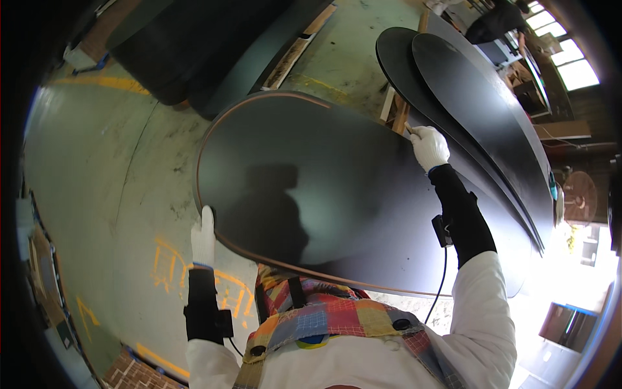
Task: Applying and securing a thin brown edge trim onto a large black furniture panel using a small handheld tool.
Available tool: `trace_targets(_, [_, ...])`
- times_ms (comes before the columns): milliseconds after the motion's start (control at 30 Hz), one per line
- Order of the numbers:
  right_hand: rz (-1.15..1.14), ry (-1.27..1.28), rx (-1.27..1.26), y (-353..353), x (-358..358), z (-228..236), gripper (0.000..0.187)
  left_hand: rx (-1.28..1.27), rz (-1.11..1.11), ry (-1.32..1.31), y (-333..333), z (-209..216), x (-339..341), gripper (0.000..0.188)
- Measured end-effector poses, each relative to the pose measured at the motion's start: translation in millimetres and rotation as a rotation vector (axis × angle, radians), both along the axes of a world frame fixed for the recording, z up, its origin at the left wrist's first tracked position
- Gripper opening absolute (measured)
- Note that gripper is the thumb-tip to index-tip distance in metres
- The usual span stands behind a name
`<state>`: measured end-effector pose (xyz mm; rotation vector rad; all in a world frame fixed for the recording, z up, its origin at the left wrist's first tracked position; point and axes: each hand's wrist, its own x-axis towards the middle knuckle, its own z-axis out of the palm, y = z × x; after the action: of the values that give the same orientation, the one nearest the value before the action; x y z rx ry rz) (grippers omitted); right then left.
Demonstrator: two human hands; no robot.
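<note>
In front of me lies a large dark tabletop-like panel [363,188] with a rounded left end. A copper-brown edge strip [206,139] runs along its rounded end and near side. My left hand [203,240], in a white knit glove, has its fingers stretched out against the left rim. Over the far side of the panel, my right hand [429,148], also gloved, is closed around a small thin tool [409,128]. Only the tool's pale tip shows, so its kind is unclear. The shadow of my head falls on the panel.
More dark rounded panels [466,84] lie overlapped at the far right. Large dark panels [188,45] stand at the far left beside wooden strips [298,55]. A person [495,23] is at the back right. A fan [578,196] stands at right. Yellow markings cross the floor [149,188].
</note>
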<state>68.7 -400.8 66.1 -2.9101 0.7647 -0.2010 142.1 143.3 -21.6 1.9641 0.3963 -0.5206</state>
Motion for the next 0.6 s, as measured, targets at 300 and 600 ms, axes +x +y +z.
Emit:
trace_targets(300, [-0.082,0.338,-0.155,35.9,54.7,-5.7,0.017,-0.185,-0.102,-0.155,-41.6,30.0,46.8,0.042])
trace_targets(600, [0.026,0.083,0.055,170.2,186.9,-6.8,0.021,-0.076,-0.238,-0.075,-32.4,19.8,47.2,0.041])
